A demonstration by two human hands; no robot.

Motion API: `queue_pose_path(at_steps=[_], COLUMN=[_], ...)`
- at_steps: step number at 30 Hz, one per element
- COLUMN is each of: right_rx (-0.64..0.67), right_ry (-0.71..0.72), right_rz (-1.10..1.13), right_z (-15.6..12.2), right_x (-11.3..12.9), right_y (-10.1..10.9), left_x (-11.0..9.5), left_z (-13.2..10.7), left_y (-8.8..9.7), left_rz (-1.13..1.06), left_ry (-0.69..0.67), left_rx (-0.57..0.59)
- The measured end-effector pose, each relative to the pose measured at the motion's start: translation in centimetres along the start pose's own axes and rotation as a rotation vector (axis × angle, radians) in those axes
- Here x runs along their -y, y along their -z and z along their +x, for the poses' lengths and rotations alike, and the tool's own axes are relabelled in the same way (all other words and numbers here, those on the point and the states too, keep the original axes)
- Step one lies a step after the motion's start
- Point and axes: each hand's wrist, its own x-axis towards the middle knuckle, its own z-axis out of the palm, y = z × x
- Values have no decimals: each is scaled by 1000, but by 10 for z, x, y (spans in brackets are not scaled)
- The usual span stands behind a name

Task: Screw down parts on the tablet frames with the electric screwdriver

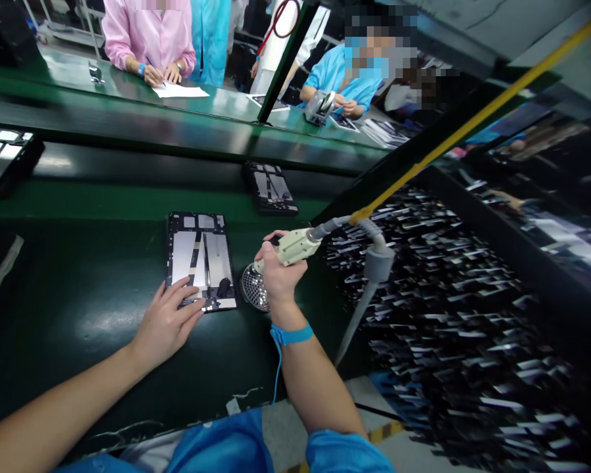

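Observation:
An opened tablet body (200,259) lies flat on the dark green bench (79,295), its inner plates and cables showing. My left hand (167,322) rests open on the bench with its fingertips on the tablet's near edge. My right hand (277,270) is closed around a cream electric screwdriver (295,246), held just right of the tablet. A grey hose and yellow cable (473,121) run from the tool up to the right. Beside my right hand sits a round perforated metal dish (253,289). A blue wrist strap (290,335) circles my right wrist.
Another opened tablet (270,188) lies farther back and a third (2,157) at the far left. Across the line, a person in pink writes on paper (180,90) and a person in blue handles a device (320,106). A dark rack (473,315) fills the right side.

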Motion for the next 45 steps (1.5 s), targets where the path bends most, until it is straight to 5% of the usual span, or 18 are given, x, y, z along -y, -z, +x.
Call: queue_pose_path(at_steps=[16, 23, 28, 34, 45], right_rx=[-12, -39, 167, 407, 429], right_ry=[-5, 19, -23, -114, -111], right_rz=[-14, 51, 196, 268, 293], right_z=[2, -4, -43, -80, -82], right_x=[-8, 18, 47, 54, 42], right_y=[-2, -8, -23, -39, -43], left_x=[-2, 0, 1, -2, -2], left_z=[2, 2, 2, 3, 4], left_y=[2, -2, -3, -1, 0], left_rz=[-22, -48, -86, -124, -135], left_ry=[12, 25, 42, 71, 82], left_rx=[-9, -14, 6, 25, 57])
